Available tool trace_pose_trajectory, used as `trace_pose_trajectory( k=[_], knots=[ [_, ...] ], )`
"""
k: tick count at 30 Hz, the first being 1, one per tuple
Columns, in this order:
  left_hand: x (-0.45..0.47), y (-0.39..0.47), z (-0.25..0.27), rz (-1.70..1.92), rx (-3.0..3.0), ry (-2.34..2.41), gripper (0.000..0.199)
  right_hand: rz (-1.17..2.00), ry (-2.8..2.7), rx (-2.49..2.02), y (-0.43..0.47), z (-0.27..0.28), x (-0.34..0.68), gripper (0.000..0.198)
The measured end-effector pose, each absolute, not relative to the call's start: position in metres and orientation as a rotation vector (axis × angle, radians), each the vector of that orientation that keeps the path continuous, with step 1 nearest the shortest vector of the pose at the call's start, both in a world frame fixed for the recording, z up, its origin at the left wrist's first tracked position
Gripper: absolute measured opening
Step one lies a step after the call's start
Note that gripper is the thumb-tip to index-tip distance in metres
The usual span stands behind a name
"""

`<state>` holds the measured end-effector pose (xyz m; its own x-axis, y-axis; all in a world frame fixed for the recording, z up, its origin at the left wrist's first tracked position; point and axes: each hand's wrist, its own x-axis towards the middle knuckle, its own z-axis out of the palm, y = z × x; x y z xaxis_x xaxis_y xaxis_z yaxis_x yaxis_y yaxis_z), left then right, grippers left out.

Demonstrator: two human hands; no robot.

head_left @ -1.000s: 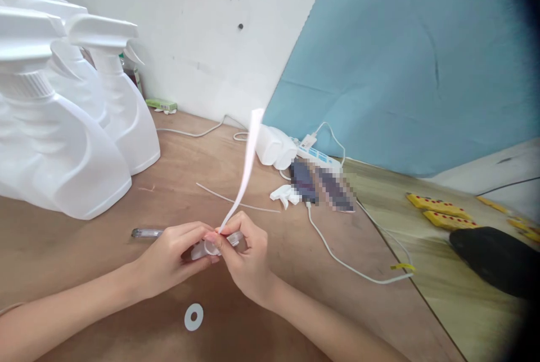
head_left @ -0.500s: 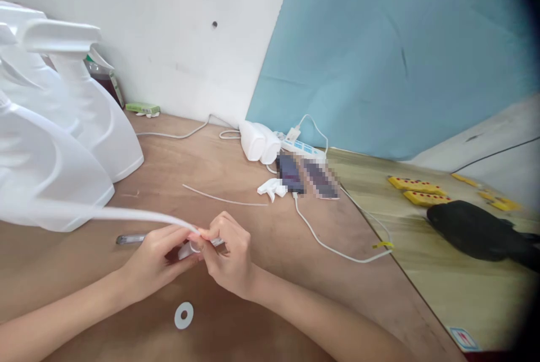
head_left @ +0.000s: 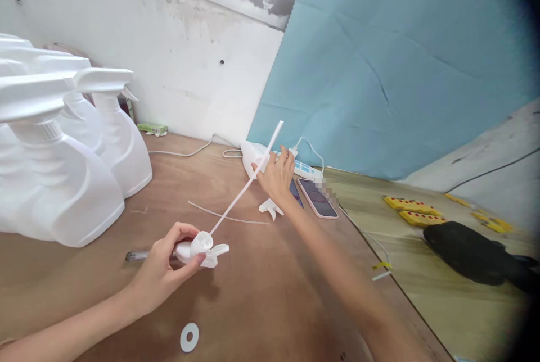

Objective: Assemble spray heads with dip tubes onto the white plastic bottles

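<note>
My left hand [head_left: 162,263] grips a white trigger spray head [head_left: 202,245] between thumb and fingers, its round collar facing up. From the spray head a thin white dip tube [head_left: 241,192] slants up and right, its free end in front of the white bottle. At the back, my right hand [head_left: 276,173] reaches over the white bottles [head_left: 252,154] lying by the power strip, its fingers apart. The hand covers part of the bottles, and I cannot tell how firmly it touches them. A white ring-shaped washer [head_left: 189,337] lies near the front.
Several white spray bottles [head_left: 93,182] stand at the left. Another trigger piece [head_left: 270,208] and a loose thin tube [head_left: 230,217] lie mid-table. A phone [head_left: 318,199], a power strip [head_left: 307,170] and cables are at the right. A clear pen-like object [head_left: 137,256] lies beside my left hand.
My right hand has let go of the tube and reached away to the bottles at the back. My left hand still holds the spray head, whose tube now points up and right instead of left.
</note>
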<state>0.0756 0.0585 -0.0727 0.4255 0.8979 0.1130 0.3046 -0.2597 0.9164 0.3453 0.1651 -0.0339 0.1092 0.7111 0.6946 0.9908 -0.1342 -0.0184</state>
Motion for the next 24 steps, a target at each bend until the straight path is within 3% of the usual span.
trace_pose_trajectory(
  k=[9, 12, 16, 19, 24],
  knots=[
    [0.074, 0.066, -0.073, 0.954, 1.593, 1.077, 0.026, -0.683, -1.790, -1.775, 0.192, -0.055, 0.328, 0.031],
    [0.074, 0.068, -0.072, 1.047, 1.485, 1.066, 0.027, -0.628, -1.723, -1.720, 0.187, -0.051, 0.316, 0.034],
    [0.073, 0.071, -0.070, 1.111, 1.349, 1.076, 0.031, -0.455, -1.396, -1.480, 0.159, -0.021, 0.321, 0.045],
    [0.073, 0.072, -0.071, 1.110, 1.288, 1.076, 0.034, -0.185, -1.021, -1.198, 0.128, 0.006, 0.356, 0.038],
    [0.071, 0.072, -0.074, 1.082, 1.366, 1.100, 0.033, -0.242, -0.618, -1.122, 0.073, 0.035, 0.444, 0.016]
  ],
)
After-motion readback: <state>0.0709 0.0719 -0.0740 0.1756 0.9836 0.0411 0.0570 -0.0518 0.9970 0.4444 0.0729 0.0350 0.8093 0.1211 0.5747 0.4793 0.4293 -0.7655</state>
